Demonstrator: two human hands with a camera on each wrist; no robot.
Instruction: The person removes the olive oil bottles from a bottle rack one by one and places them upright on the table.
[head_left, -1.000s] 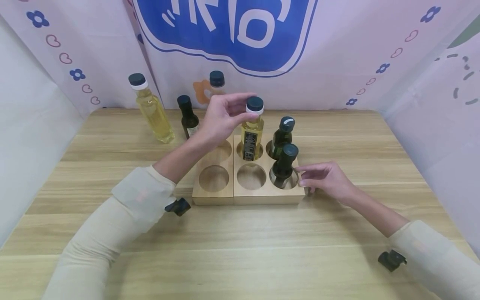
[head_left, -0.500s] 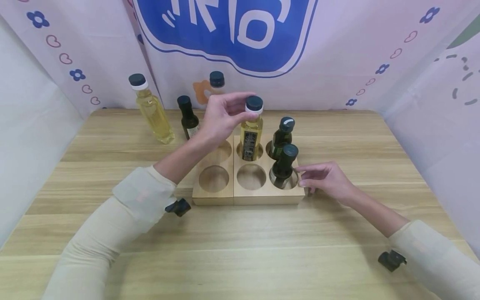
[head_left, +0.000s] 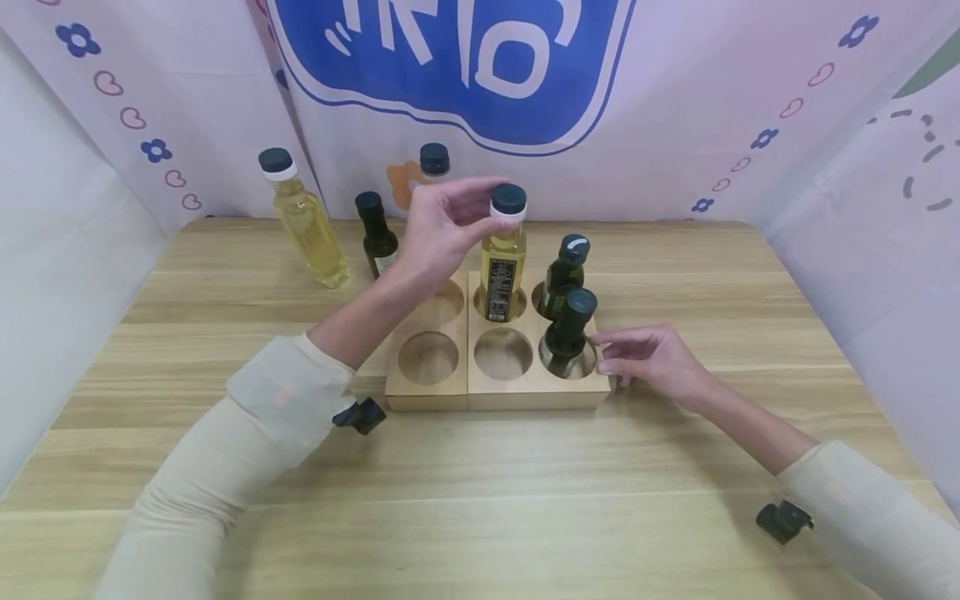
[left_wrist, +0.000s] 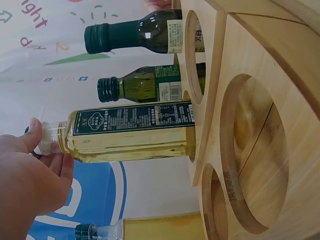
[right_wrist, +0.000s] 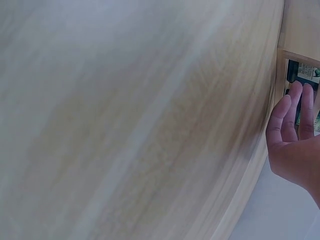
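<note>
My left hand (head_left: 442, 229) pinches the neck of a bottle of pale yellow oil (head_left: 502, 271), just below its dark cap. Its lower end is inside the back middle hole of a wooden bottle rack (head_left: 427, 400); the rack hides its base. In the left wrist view thumb and fingers of that hand sit round the neck of the oil bottle (left_wrist: 132, 131). At the rack's right end my right hand (head_left: 660, 362) touches the edge with extended, slightly bent fingers. In the right wrist view these fingers (right_wrist: 307, 110) lie by the rack's open side.
Two dark green bottles, one behind (head_left: 566, 271) and one in front (head_left: 573, 321), stand in the rack's right holes. Left behind the rack are a yellow oil bottle (head_left: 311, 233), a small dark bottle (head_left: 377, 237) and a partly hidden dark-capped bottle (head_left: 434, 158). A printed cloth (head_left: 675, 125) hangs behind.
My left hand and the yellow oil bottle it pinches have risen slightly. My right hand, the rack and the other bottles have stayed where they were.
</note>
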